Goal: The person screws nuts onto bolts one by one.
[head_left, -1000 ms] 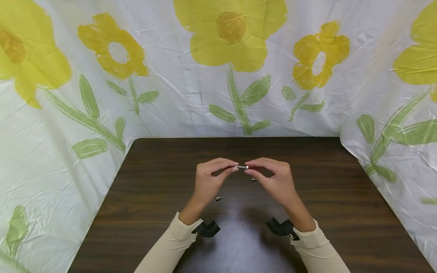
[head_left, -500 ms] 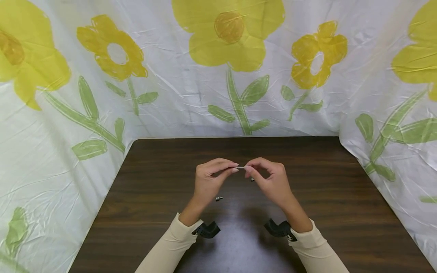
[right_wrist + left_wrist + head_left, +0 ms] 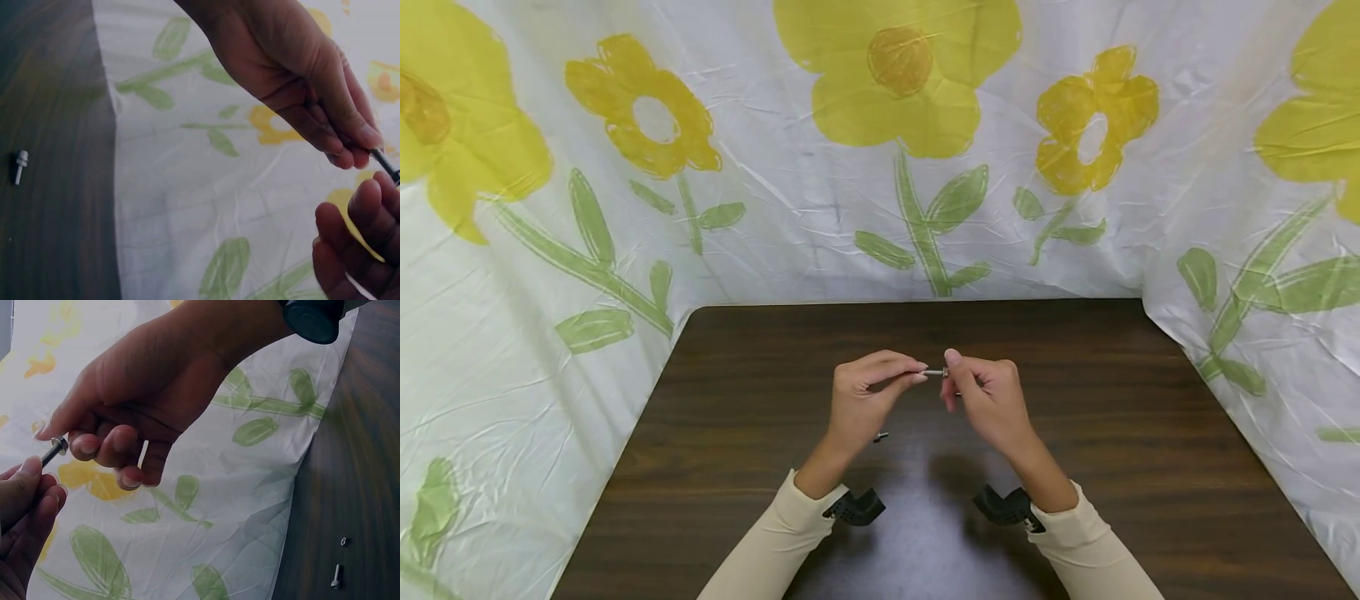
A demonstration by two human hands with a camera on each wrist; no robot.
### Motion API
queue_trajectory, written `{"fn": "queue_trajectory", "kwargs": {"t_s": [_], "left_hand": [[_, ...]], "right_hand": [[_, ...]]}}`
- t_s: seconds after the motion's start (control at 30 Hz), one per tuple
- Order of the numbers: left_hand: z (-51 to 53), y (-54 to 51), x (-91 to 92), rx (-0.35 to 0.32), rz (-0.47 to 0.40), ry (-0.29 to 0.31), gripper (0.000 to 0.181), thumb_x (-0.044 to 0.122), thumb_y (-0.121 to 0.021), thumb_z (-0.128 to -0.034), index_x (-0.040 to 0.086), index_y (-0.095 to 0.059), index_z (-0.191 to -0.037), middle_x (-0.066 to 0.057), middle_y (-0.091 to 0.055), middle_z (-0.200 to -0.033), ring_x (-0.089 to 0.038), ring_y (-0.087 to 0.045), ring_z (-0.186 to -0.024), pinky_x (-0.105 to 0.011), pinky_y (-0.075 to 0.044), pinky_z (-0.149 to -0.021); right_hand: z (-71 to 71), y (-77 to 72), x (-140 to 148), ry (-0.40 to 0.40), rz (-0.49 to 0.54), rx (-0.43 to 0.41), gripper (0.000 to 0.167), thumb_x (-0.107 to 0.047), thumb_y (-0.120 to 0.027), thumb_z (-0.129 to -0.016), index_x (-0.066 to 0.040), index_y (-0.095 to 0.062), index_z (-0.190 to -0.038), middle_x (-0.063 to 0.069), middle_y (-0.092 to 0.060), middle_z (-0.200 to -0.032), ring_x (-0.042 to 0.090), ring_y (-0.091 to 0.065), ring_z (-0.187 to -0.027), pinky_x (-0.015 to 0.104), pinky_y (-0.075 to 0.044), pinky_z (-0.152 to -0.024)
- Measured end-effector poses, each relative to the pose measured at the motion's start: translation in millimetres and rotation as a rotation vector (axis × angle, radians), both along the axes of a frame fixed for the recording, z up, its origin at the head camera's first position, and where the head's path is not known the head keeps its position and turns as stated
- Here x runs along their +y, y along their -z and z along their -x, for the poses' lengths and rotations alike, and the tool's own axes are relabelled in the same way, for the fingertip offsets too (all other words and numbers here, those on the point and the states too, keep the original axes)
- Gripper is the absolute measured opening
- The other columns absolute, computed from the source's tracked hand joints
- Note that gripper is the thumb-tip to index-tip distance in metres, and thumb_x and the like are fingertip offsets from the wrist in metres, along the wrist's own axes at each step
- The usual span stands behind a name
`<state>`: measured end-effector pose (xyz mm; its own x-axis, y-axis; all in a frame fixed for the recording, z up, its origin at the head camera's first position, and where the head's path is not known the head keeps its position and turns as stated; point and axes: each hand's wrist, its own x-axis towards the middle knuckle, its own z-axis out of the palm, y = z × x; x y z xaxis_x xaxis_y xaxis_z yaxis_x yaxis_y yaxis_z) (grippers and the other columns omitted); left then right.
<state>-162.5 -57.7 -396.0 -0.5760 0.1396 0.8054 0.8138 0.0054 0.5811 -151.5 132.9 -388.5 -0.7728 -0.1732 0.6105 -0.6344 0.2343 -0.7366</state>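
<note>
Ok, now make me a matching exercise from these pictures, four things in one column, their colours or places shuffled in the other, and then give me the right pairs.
Things:
1. Held bolt
2. Sleeves
3. Printed flowers
4. Tabletop

Colours or places:
A. Yellow
B. Dark brown
C. Pinched by the left hand
D. Cream

Right pairs: 1-C, 2-D, 3-A, 4-B.
</note>
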Motion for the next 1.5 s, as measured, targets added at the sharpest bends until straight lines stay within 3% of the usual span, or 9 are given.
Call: {"fn": "queue_trajectory", "kwargs": {"t_s": [0.13, 0.2, 0.3, 0.4, 0.5, 0.6, 0.83, 1.23, 1.5], "left_hand": [[0.0, -0.3, -0.7, -0.007, -0.006, -0.005, 0.014, -0.009, -0.080, -0.0800, -0.001, -0.079, -0.092, -0.010, -0.075, -0.088, -0.020, -0.072, -0.080, -0.029, -0.059, -0.071], [0.0, -0.9, -1.5, -0.007, -0.009, -0.010, 0.014, -0.009, -0.080, -0.0802, -0.002, -0.079, -0.092, -0.010, -0.075, -0.088, -0.020, -0.072, -0.080, -0.029, -0.059, -0.071], [0.3, -1.9, -3.0, -0.008, -0.014, -0.018, 0.014, -0.009, -0.079, -0.0806, -0.002, -0.079, -0.093, -0.010, -0.076, -0.088, -0.020, -0.072, -0.080, -0.029, -0.059, -0.071], [0.4, -3.2, -4.5, -0.009, -0.018, -0.025, 0.015, -0.010, -0.079, -0.0809, -0.001, -0.079, -0.094, -0.010, -0.076, -0.089, -0.020, -0.072, -0.081, -0.028, -0.059, -0.071], [0.3, -4.2, -5.7, -0.011, -0.020, -0.027, 0.016, -0.010, -0.079, -0.0806, -0.001, -0.079, -0.094, -0.010, -0.076, -0.089, -0.021, -0.072, -0.081, -0.028, -0.059, -0.071], [0.4, -4.6, -6.2, -0.010, -0.022, -0.024, 0.016, -0.011, -0.079, -0.0802, -0.003, -0.079, -0.094, -0.010, -0.076, -0.089, -0.021, -0.072, -0.081, -0.028, -0.059, -0.071], [1.5, -4.8, -4.8, -0.006, -0.028, -0.014, 0.016, -0.012, -0.078, -0.0802, -0.004, -0.078, -0.094, -0.011, -0.076, -0.089, -0.022, -0.073, -0.081, -0.029, -0.059, -0.073], [0.0, -2.7, -3.4, -0.017, -0.020, -0.005, 0.014, -0.010, -0.079, -0.0808, -0.004, -0.078, -0.094, -0.010, -0.076, -0.090, -0.021, -0.072, -0.082, -0.030, -0.060, -0.073], [0.1, -0.4, -0.5, 0.012, -0.013, 0.020, 0.016, -0.012, -0.078, -0.0797, -0.004, -0.078, -0.094, -0.011, -0.076, -0.089, -0.021, -0.073, -0.081, -0.032, -0.060, -0.073]], "right_hand": [[2.0, -1.0, 3, -0.018, 0.024, -0.028, 0.048, -0.009, -0.045, -0.109, -0.010, -0.067, -0.068, -0.003, -0.061, -0.054, 0.010, -0.052, -0.046, 0.020, -0.045, -0.046], [3.1, -2.0, 6, -0.054, 0.033, -0.021, 0.035, -0.005, -0.049, -0.107, -0.007, -0.072, -0.080, 0.001, -0.066, -0.062, 0.014, -0.062, -0.056, 0.024, -0.055, -0.058], [4.5, -3.5, 9, -0.106, 0.018, 0.031, 0.014, 0.000, -0.062, -0.099, -0.005, -0.074, -0.105, 0.005, -0.073, -0.079, 0.017, -0.069, -0.067, 0.026, -0.058, -0.064], [5.9, -4.8, 11, -0.143, 0.002, 0.104, 0.034, 0.005, -0.075, -0.088, -0.005, -0.071, -0.120, 0.009, -0.075, -0.091, 0.016, -0.070, -0.073, 0.026, -0.058, -0.066], [8.0, -6.2, 10, -0.161, -0.002, 0.186, 0.052, 0.009, -0.083, -0.077, -0.003, -0.068, -0.125, 0.011, -0.075, -0.095, 0.015, -0.070, -0.076, 0.027, -0.058, -0.069], [9.8, -6.8, 9, -0.169, 0.002, 0.254, 0.057, 0.015, -0.085, -0.069, -0.001, -0.069, -0.122, 0.012, -0.076, -0.096, 0.016, -0.070, -0.075, 0.028, -0.058, -0.069], [10.8, -7.2, 8, -0.134, 0.016, 0.304, 0.042, 0.018, -0.084, -0.069, -0.001, -0.077, -0.105, 0.009, -0.077, -0.094, 0.016, -0.072, -0.076, 0.024, -0.058, -0.068], [6.5, -3.9, 9, -0.155, 0.025, 0.209, 0.022, 0.010, -0.079, -0.082, -0.004, -0.078, -0.099, 0.004, -0.076, -0.084, 0.012, -0.068, -0.064, 0.022, -0.057, -0.062], [4.1, -2.1, 7, -0.072, -0.017, 0.146, 0.026, 0.011, -0.072, -0.087, -0.014, -0.074, -0.078, -0.002, -0.070, -0.067, 0.013, -0.065, -0.062, 0.021, -0.051, -0.060]]}}
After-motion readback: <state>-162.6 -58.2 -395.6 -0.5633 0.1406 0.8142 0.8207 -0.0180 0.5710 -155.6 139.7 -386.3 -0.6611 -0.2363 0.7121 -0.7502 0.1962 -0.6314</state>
